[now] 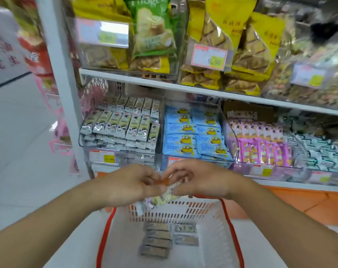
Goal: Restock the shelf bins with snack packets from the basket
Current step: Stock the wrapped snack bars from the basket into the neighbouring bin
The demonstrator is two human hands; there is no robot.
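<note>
A person's left hand and right hand meet above a white, red-rimmed basket, fingers of both curled around a small bunch of snack packets held between them, the packets blurred and drooping toward the basket's far wall. Below the hands, on the basket floor, lie more packets: a stack of brown-labelled ones toward the left-hand side and 2 paler ones just beside them on the right.

Beyond the left hand, a clear shelf bin holds rows of silver-and-white packets. Directly ahead of both hands, the next bin holds blue packets printed with a yellow cartoon figure. Farther right, past the right hand, a third bin carries pink-and-purple packets, and beside it sits a heap of green-and-white ones. On the shelf above, larger yellow bags and 1 green bag stand in clear bins with price tags on their fronts.
</note>
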